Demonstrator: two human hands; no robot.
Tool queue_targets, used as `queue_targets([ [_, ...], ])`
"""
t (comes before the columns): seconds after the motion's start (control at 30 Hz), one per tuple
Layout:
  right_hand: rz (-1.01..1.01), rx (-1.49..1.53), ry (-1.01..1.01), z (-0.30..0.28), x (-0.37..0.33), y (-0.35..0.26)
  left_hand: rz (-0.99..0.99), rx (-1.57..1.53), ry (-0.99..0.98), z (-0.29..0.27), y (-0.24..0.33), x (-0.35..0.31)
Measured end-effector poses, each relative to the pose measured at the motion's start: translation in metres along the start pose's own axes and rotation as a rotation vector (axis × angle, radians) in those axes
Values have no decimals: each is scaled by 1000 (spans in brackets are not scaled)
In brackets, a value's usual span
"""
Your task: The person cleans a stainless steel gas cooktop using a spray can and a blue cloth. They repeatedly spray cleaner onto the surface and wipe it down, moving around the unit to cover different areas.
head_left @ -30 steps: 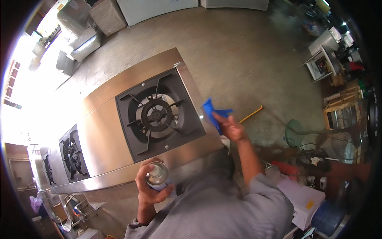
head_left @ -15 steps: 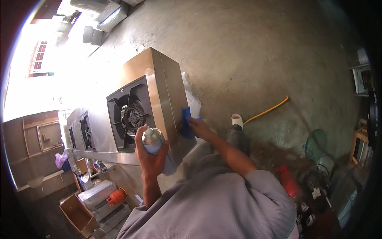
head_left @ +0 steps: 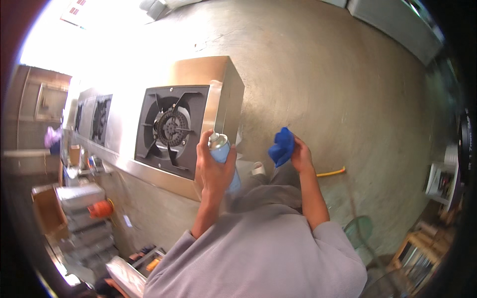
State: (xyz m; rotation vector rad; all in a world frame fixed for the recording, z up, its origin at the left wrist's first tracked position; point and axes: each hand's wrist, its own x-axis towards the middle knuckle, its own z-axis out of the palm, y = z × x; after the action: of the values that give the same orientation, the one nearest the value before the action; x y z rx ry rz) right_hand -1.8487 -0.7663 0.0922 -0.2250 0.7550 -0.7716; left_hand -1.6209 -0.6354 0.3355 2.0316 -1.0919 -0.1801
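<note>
My left hand is closed round a light blue spray can, its index finger up at the nozzle. The can stands nearly upright beside the near right corner of a stainless steel gas stove. In the stove's top sits a black burner with pot-support prongs; smaller-looking burners lie farther left. Off to the right of the stove, my right hand grips a bunched blue cloth in the air, touching nothing else.
A yellow hose lies on the concrete floor to the right. Lower left are an orange gas cylinder, an open cardboard box and stacked wrapped packages. A wooden-framed rack stands at the lower right.
My right hand has drawn the blue cloth away from the stove's side panel, rightward into the air. The spray can remains in my left hand. The view has turned.
</note>
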Motion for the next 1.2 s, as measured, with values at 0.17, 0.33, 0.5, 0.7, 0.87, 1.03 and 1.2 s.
queue_targets([
  [0.17, 46, 21, 75, -40, 8, -61, 74, 12, 268, 62, 12, 26],
  [0.33, 165, -59, 0, -65, 60, -136, -66, 4, 501, 167, 34, 73],
  [0.5, 152, -268, -30, -79, 97, -262, -176, 40, 651, 216, 41, 122],
  [0.7, 74, -313, 70, -99, 147, -360, -324, 147, 794, 226, 30, 109],
  [0.87, 216, -386, 14, -92, 197, -349, -456, 429, 922, 216, 13, 36],
  [1.03, 419, -426, -93, -55, 225, -291, -653, 548, 973, 199, -1, -34],
  [1.2, 468, -427, -189, -33, 223, -265, -832, 445, 872, 223, -1, -29],
])
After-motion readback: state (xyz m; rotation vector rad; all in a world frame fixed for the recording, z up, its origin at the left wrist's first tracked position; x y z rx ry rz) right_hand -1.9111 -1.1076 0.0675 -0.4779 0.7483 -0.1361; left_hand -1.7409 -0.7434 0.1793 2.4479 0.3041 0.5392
